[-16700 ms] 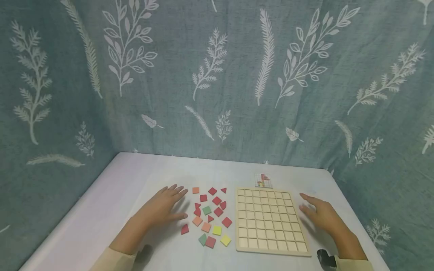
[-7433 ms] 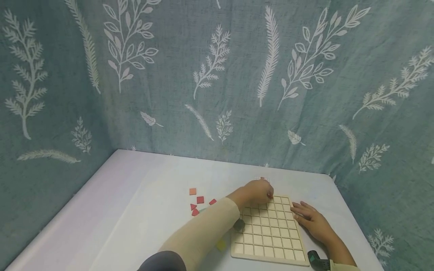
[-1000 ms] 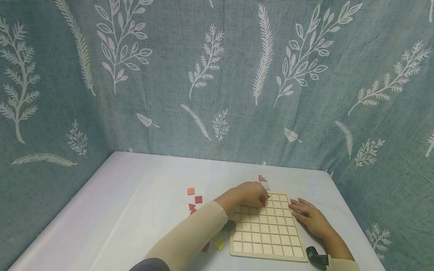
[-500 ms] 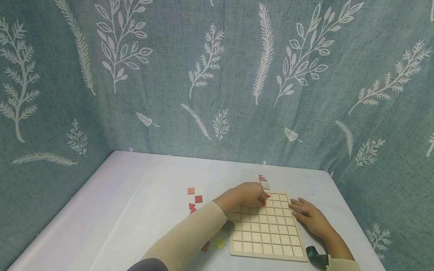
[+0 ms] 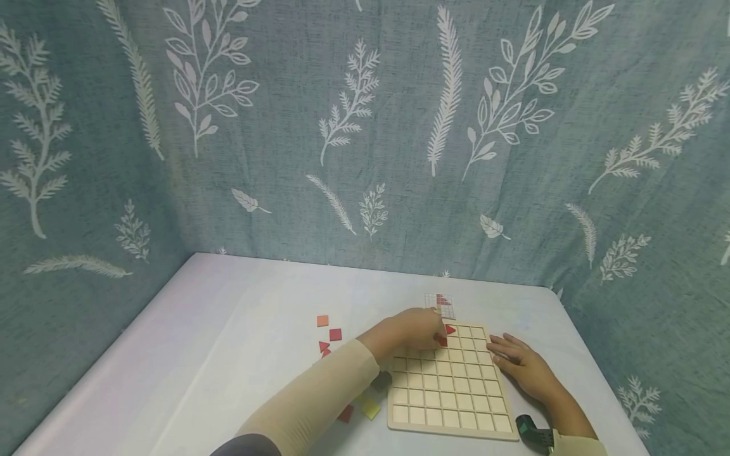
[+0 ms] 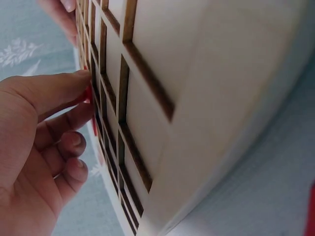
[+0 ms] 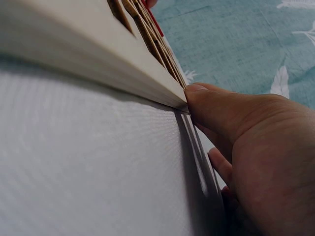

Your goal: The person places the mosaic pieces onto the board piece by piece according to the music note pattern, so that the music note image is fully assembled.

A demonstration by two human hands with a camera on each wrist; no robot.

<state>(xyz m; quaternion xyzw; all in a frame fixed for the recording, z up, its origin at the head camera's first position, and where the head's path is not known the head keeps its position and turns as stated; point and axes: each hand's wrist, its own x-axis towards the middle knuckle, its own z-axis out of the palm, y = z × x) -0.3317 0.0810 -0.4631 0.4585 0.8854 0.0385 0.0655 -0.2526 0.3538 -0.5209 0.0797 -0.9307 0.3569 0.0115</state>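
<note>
Head + 2 close wrist cams share board (image 5: 448,384).

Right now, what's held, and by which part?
The left hand pinches a red piece with thumb and forefinger; exactly where is hidden. The right hand just touches the board.

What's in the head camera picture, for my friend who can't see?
A person's left hand holds a red piece at the far part of a wooden grid board, and the right hand touches the board's right edge. Loose tiles lie left of the board, a small card beyond it.
</note>
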